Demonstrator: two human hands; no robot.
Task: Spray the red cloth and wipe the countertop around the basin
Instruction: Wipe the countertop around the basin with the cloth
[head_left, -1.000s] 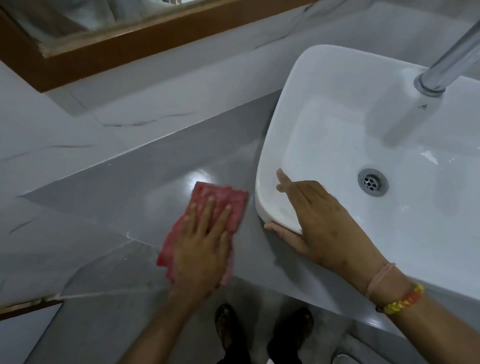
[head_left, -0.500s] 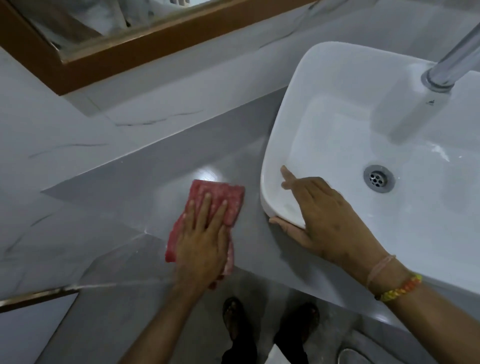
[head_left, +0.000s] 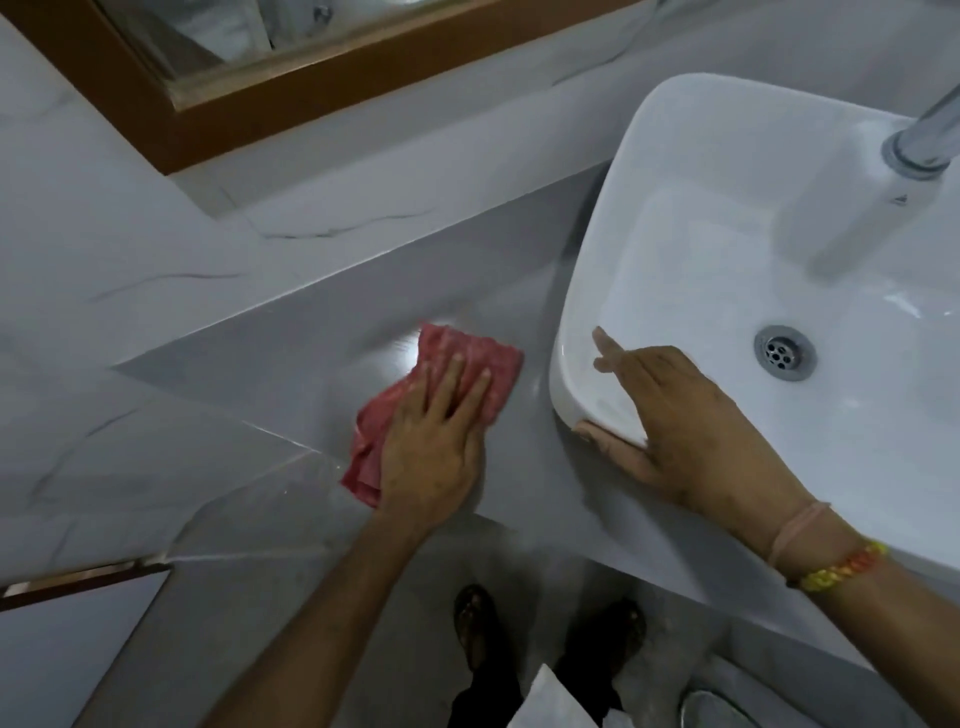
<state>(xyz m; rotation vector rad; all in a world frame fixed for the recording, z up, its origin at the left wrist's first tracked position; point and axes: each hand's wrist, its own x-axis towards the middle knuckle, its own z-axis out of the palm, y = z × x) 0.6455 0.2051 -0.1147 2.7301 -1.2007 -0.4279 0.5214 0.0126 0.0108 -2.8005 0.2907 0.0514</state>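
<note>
The left hand (head_left: 434, 457) lies flat on the red cloth (head_left: 470, 358) – fingers spread a bit, palm down, pressing the cloth onto the grey counter (head_left: 311, 322). It is not gripping it, just pushing down on top. The cloth sits on the counter just left of the white sink (head_left: 727, 234), near its front corner but not touching it. The far part of the cloth sticks out past the fingertips, and a crumpled bit pokes out on the left side of the hand. A shiny spot of light shows on the counter right by the cloth's far edge.

The right hand (head_left: 680, 431) rests on the front left corner of the sink. Its fingers lie over the rim, pointing in twd the bowl, and the thumb is tucked under the edge – so it holds the corner of the sink. On that wrist there is a pale band and a bright bead bracelet (head_left: 841, 566).

Inside the sink is a round metal drain (head_left: 784, 353). A metal tap (head_left: 930, 140) stands at the top right. A mirror w/ a brown wood frame (head_left: 291, 98) is on the wall behind. Two feet in dark sandals (head_left: 475, 623) show on the floor below.
</note>
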